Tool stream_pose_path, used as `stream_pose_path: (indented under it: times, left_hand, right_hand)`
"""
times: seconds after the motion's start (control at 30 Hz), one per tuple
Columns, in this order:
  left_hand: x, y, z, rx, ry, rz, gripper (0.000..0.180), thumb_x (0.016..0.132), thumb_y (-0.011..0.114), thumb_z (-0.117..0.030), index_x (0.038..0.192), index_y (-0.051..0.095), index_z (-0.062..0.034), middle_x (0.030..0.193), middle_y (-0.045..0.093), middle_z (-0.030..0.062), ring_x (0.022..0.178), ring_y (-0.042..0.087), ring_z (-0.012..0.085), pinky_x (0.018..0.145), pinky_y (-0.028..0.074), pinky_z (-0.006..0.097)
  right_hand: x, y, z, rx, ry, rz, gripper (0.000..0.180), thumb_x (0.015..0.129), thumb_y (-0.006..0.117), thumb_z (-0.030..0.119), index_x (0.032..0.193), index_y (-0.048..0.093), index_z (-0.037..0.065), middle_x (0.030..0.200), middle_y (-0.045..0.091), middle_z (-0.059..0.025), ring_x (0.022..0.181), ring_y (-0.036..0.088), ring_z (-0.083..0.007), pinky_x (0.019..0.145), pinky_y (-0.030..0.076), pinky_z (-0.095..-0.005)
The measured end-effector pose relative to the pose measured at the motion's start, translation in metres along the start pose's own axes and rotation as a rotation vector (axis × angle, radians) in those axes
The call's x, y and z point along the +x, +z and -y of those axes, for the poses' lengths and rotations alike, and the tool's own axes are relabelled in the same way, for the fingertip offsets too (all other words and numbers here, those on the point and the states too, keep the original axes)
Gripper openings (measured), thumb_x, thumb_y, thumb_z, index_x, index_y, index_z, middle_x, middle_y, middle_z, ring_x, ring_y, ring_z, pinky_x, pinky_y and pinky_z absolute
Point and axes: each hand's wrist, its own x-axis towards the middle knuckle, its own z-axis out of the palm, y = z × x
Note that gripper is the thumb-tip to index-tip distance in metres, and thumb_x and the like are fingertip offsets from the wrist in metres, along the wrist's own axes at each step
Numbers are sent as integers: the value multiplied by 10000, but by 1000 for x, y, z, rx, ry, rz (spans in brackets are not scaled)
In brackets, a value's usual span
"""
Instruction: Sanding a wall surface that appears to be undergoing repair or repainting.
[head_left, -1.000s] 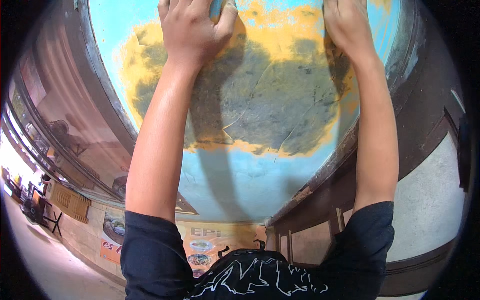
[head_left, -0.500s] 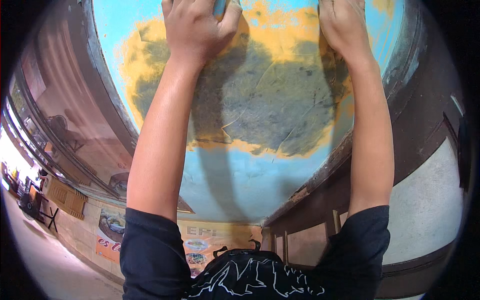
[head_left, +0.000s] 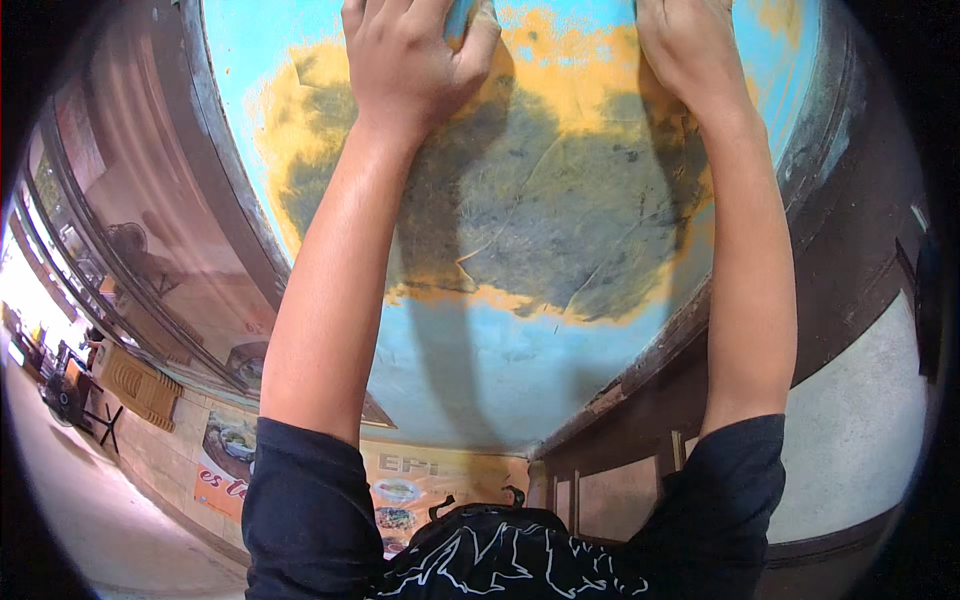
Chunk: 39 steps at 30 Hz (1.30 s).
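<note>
Both my arms reach up to a blue painted surface (head_left: 480, 360) with a large worn patch of yellow and dark grey (head_left: 560, 210). My left hand (head_left: 410, 60) is curled around a small blue-grey object (head_left: 462, 18), pressing it against the top of the patch. Only a corner of that object shows between thumb and fingers. My right hand (head_left: 690, 50) lies on the surface at the patch's upper right edge. Its fingers are cut off by the top of the picture, so what it holds is hidden.
A dark wooden frame (head_left: 640, 380) borders the surface on the right, next to a grey-white wall (head_left: 860, 430). Brown beams (head_left: 150, 250) curve along the left. Below are an orange banner with food pictures (head_left: 400, 490) and a pale floor (head_left: 90, 510) with furniture.
My left hand has shifted slightly to the right on the surface and the view has edged closer. Both hands stay pressed on the painted surface.
</note>
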Motion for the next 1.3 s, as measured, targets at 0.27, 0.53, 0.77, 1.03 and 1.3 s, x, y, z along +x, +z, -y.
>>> stream_pose_path:
  times: [0.27,0.53,0.77,1.03,1.3]
  left_hand:
    - [6,13,-13,26,-26,11,462,822,603,-170,1276,632,-90,1468,570,146,1460,433,386,1204,280,589]
    - [6,19,-22,55,-5,30,488,817,600,-159,1297,608,-69,1473,558,155,1460,427,389,1205,276,586]
    - [5,22,-22,16,-45,27,493,815,604,-168,1300,607,-76,1480,554,154,1463,423,386,1206,272,589]
    - [4,22,-23,29,-53,46,488,828,606,-196,1304,609,-86,1484,552,151,1467,421,389,1210,265,598]
    - [3,23,-16,56,-58,91,568,868,582,-221,1423,574,-97,1572,489,119,1501,379,378,1232,239,577]
  right_hand:
    - [-69,-4,22,18,87,204,656,1106,365,372,1602,275,-48,1679,252,-246,1576,182,-404,1286,132,-504]
    - [-14,-5,-5,44,35,62,611,1123,321,333,1575,310,-78,1644,299,-290,1555,223,-431,1286,137,-496]
    - [-80,4,15,31,67,243,686,1113,335,411,1609,243,-54,1677,228,-271,1580,166,-401,1282,105,-515]
    - [-22,3,-3,64,-7,99,650,1120,320,373,1579,290,-86,1651,289,-283,1566,205,-413,1281,145,-493]
    - [-73,10,25,41,110,299,666,1121,306,412,1626,229,-16,1710,180,-211,1592,146,-370,1275,101,-545]
